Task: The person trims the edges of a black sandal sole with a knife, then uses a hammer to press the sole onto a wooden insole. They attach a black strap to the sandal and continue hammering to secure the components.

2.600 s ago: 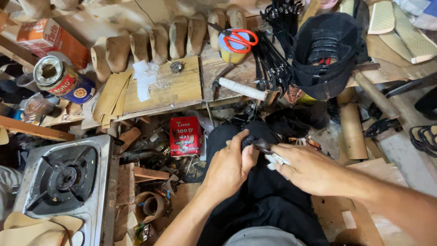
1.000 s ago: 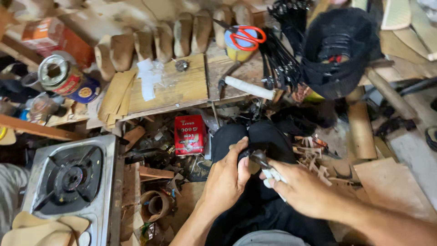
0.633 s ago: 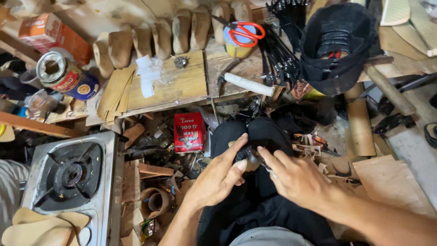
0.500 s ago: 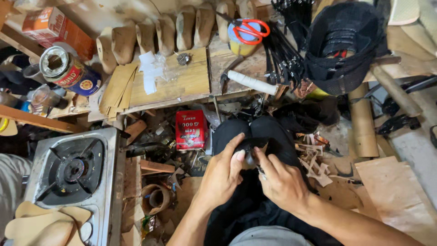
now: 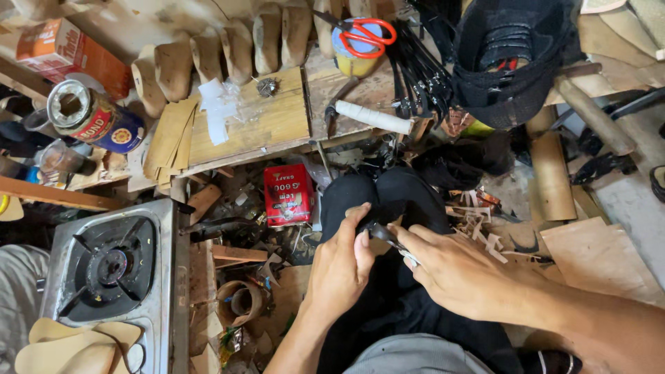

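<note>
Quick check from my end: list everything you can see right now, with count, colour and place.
black piece: one, black, pinched between both hands over the lap
small blade tool: one, metallic, in the right hand
red tin: one, red, on the floor ahead of the knees
gas stove: one, steel, lower left
scissors: one, red handles, on a yellow tub, top centre
wooden lasts: several, tan, row behind the board
glue can: one, blue and red, upper left
left hand: gripping the black piece
right hand: holding the tool
</note>
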